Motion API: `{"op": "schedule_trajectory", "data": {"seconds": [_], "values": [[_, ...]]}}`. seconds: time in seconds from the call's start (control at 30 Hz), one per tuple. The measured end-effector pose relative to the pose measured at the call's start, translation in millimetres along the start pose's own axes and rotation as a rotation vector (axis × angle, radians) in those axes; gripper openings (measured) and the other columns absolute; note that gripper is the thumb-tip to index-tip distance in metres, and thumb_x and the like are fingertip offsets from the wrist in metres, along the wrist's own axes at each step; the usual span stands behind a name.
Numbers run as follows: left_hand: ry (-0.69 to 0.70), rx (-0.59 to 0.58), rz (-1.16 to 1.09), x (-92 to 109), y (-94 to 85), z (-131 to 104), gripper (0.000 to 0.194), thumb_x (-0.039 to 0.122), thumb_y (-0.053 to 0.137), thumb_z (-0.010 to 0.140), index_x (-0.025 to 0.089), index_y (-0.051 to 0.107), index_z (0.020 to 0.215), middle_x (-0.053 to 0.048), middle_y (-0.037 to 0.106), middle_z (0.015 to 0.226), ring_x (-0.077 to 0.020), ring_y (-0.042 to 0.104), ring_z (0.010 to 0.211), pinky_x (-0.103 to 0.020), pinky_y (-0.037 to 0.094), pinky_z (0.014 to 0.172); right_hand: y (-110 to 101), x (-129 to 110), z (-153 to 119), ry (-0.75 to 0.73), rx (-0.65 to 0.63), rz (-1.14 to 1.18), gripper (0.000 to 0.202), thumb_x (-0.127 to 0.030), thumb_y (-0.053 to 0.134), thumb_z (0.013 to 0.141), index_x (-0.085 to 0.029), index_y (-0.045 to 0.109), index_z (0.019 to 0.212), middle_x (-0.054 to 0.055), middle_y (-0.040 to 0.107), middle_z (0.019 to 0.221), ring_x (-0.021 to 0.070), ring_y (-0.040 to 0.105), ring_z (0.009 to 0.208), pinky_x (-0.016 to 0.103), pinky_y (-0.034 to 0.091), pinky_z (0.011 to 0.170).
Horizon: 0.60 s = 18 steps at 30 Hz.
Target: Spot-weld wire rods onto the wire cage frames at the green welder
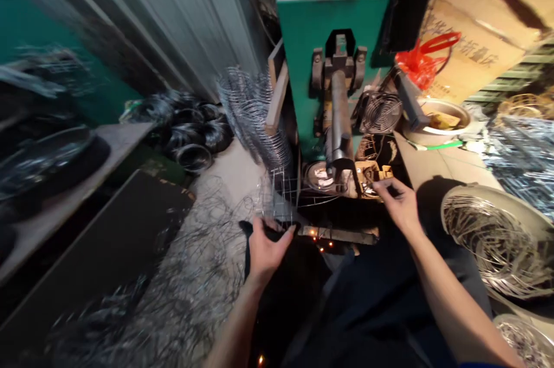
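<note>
My left hand (pixel 266 250) grips the near end of a small wire rack (pixel 279 198), thumb on its right side and fingers on its left. The rack lies left of the machine's lower electrode area. My right hand (pixel 400 206) is raised at the right of the machine (pixel 288 68), fingertips pinched beside a small lit tray (pixel 361 180); anything between them is too small to make out. Above, the machine's round metal arm (pixel 340 114) points toward me. Orange sparks (pixel 322 241) glow below it, between my hands.
Stacked wire racks (pixel 255 108) stand left of the machine. Loose wire (pixel 203 264) litters the floor at left, with wire coils (pixel 194 131) behind. At right are a basin (pixel 497 241) of bent wires, a bucket (pixel 437 131) and a red bag (pixel 418 65).
</note>
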<state>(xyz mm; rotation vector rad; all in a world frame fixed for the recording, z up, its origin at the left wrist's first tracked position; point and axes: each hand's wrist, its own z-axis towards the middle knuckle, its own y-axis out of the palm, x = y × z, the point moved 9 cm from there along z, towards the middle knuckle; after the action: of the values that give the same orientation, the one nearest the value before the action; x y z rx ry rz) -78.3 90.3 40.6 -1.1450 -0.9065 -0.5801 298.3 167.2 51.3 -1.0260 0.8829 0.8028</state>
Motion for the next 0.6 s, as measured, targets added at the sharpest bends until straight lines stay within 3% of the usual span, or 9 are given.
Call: {"op": "schedule_trajectory", "data": {"seconds": [0.1,0.2,0.37,0.47,0.6], "values": [[0.064,-0.055,0.037,19.2,-24.0,-5.1,0.038,0.045,0.077,0.071,0.023,0.048,0.083,0.001,0.062,0.080,-0.0170,0.061,0.073,-0.028,0.048,0.072,-9.0,44.3,-14.4,0.098,-0.085,-0.151,0.037,-0.055,0.067,0.078,-0.018,0.069,0.077,0.004,0.071,0.081,0.0210,0.064,0.079,0.032,0.048,0.079],[0.067,-0.093,0.093,26.4,-25.2,-5.3,0.042,0.042,0.079,0.069,0.024,0.043,0.080,0.003,0.057,0.075,-0.0160,0.057,0.070,-0.027,0.045,0.068,1.1,83.5,-30.1,0.143,-0.238,-0.340,0.044,-0.063,0.063,0.075,-0.020,0.072,0.079,0.006,0.074,0.082,0.0238,0.066,0.077,0.033,0.049,0.073],[0.018,-0.062,0.048,8.4,-8.1,0.2,0.051,0.039,0.080,0.064,0.025,0.034,0.080,0.007,0.045,0.070,-0.0123,0.044,0.061,-0.026,0.037,0.060,29.3,122.8,-47.3,0.109,-0.517,-0.493,0.047,-0.066,0.056,0.070,-0.024,0.074,0.084,0.007,0.076,0.085,0.0280,0.069,0.074,0.036,0.051,0.067],[0.061,-0.063,-0.047,-3.9,4.6,5.9,0.048,0.032,0.079,0.064,0.024,0.035,0.081,0.007,0.043,0.072,-0.0110,0.042,0.063,-0.026,0.036,0.062,29.8,141.4,-42.9,0.118,-0.556,-0.569,0.049,-0.067,0.055,0.067,-0.025,0.074,0.085,0.008,0.076,0.088,0.0329,0.071,0.080,0.041,0.053,0.071],[0.083,-0.161,-0.235,-22.3,34.5,11.1,0.040,0.020,0.076,0.061,0.022,0.043,0.084,0.005,0.047,0.075,-0.0106,0.046,0.067,-0.025,0.041,0.065,26.4,168.7,-35.3,0.150,-0.612,-0.637,0.051,-0.070,0.056,0.064,-0.028,0.074,0.084,0.011,0.075,0.085,0.0381,0.071,0.080,0.049,0.055,0.071]]}}
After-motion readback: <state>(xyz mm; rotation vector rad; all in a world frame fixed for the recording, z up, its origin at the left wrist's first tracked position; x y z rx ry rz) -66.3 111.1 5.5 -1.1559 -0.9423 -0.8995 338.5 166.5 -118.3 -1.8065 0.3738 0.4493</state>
